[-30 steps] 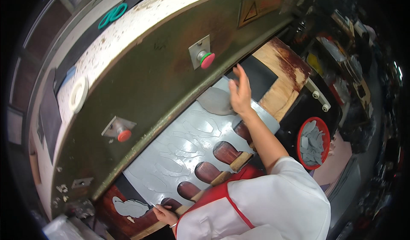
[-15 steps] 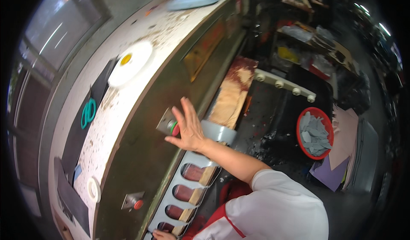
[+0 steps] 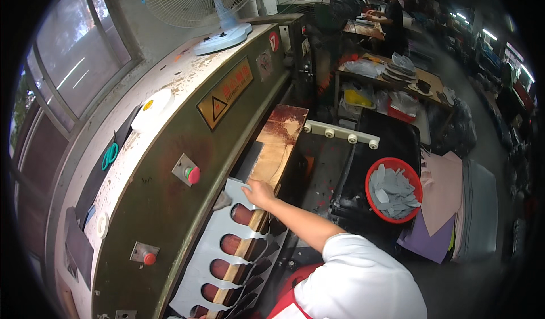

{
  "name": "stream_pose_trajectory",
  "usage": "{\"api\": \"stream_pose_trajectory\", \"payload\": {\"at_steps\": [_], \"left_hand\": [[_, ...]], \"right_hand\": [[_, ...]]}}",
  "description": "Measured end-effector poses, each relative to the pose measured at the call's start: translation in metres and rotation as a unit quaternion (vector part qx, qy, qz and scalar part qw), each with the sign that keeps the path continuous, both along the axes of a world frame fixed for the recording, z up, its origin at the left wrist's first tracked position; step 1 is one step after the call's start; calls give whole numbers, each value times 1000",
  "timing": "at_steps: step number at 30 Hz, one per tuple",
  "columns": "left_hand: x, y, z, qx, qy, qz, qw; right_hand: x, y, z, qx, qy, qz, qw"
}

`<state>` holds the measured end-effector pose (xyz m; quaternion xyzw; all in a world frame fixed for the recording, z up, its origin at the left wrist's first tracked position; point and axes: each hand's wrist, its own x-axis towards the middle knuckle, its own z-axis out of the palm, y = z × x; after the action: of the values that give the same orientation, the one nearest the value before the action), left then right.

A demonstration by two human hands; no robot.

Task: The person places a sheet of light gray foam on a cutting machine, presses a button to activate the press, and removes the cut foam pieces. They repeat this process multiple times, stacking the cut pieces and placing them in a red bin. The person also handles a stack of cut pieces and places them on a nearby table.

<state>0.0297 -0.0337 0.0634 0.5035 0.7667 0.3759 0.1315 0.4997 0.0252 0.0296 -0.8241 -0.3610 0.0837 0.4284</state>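
Note:
My right hand (image 3: 261,194) is closed on the far end of a long grey sheet (image 3: 211,234) with a row of large rounded cut-outs. The sheet lies along the front of a green machine (image 3: 164,217), and a reddish surface and a pale wooden strip (image 3: 230,272) show through its openings. A small grey scrap (image 3: 222,201) lies beside that hand. Just beyond the fingers is a worn, red-stained wooden board (image 3: 275,157). Only a sliver of my left hand (image 3: 200,317) shows at the lower edge, by the sheet's near end; its fingers are hidden.
The machine's front carries a red button with a green ring (image 3: 192,174) and another red button (image 3: 149,259). On its top stand a fan (image 3: 224,38), a white roll (image 3: 153,107) and teal-handled scissors (image 3: 109,156). A red basin (image 3: 420,191) of grey offcuts sits to the right. A co-worker (image 3: 393,18) stands far back.
My right hand has come down from beside the green-ringed button to the sheet's far end and closed on it. That end was curled up and now lies flatter. The view has shifted.

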Motion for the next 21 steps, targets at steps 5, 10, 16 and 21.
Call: {"api": "stream_pose_trajectory", "payload": {"at_steps": [5, 10, 16, 21], "left_hand": [[-19, -71, -12, 13, -40, -74, 996], [-51, -93, -40, 110, -71, -159, 979], [-54, -142, -26, 80, -69, -5, 994], [35, -102, 4, 33, -126, -108, 986]], "right_hand": [[-4, -93, 11, 3, -51, -35, 998], [-30, -100, 23, 58, -156, 151, 974], [-57, -110, 26, -62, -167, 250, 952], [-31, -114, 39, -100, -23, 265, 959]]}}
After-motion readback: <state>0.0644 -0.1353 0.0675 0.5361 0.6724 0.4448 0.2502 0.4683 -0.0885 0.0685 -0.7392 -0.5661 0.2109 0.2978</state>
